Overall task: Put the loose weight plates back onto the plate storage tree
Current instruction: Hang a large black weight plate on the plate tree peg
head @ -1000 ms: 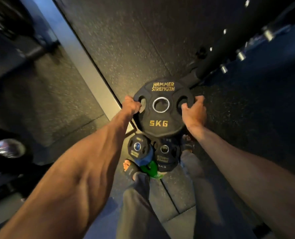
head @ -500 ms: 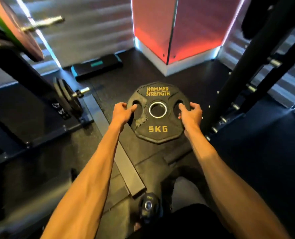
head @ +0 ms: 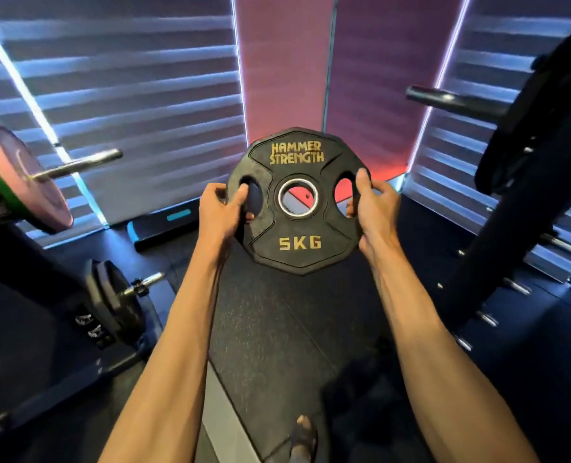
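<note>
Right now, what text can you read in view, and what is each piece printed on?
"HAMMER STRENGTH": upper face of the black weight plate.
"5KG": lower face of the same plate.
White marks on the black frame at left: too blurred to read.

gym, plates point(head: 115, 304) on storage tree point(head: 36, 262), rubber floor point(head: 270, 329)

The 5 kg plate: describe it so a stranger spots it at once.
Find the red wall panel between the blinds. Before it, the left hand and right hand hold a black plate. Unlike the racked plates at left, it reads HAMMER STRENGTH and 5KG in gold.
</note>
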